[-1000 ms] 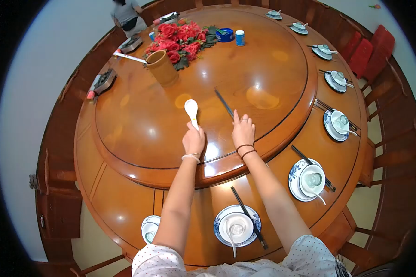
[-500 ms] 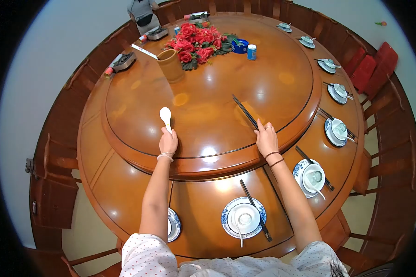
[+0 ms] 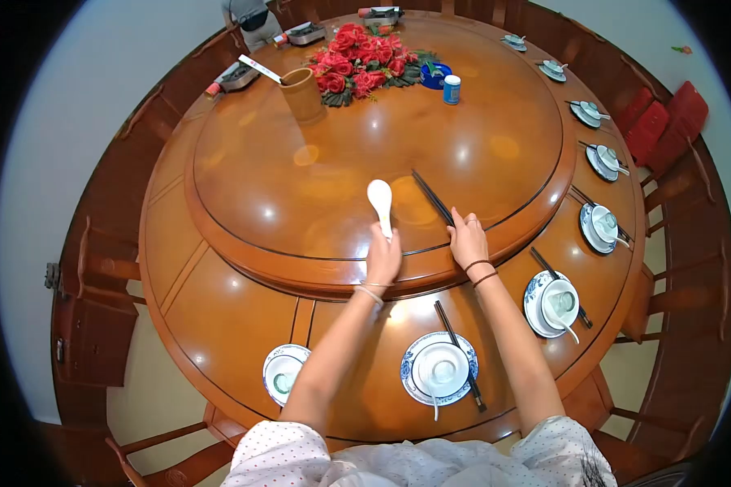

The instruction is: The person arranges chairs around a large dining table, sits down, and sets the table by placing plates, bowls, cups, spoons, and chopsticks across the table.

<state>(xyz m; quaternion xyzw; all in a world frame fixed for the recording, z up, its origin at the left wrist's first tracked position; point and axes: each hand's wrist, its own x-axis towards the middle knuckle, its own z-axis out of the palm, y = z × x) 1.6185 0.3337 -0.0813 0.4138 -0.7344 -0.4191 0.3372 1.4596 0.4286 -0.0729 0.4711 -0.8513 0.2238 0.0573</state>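
My left hand (image 3: 383, 258) is closed on the handle of a white soup spoon (image 3: 380, 199), its bowl pointing away from me over the near part of the turntable (image 3: 244, 195). To its right, my right hand (image 3: 468, 241) grips a pair of black chopsticks (image 3: 430, 195), tips pointing away and to the left. Below and between my arms lies a blue-and-white plate (image 3: 409, 378) with a bowl, a glass and a spoon stacked on it; chopsticks (image 3: 455, 345) rest across its right side. Another plate setting (image 3: 278, 363) is partly covered by my left forearm.
More place settings (image 3: 551, 304) line the table's right side. On the turntable stand red flowers (image 3: 357, 61), a wooden holder (image 3: 300, 97), a blue bowl (image 3: 435, 75) and a blue-white can (image 3: 452, 90). Portable stoves (image 3: 238, 76) sit at the far left. A person (image 3: 253, 23) is at the back.
My left hand has carried the spoon to the right, closer to the chopsticks. My right hand stays nearly in place. The view has shifted slightly, uncovering more of the left plate setting.
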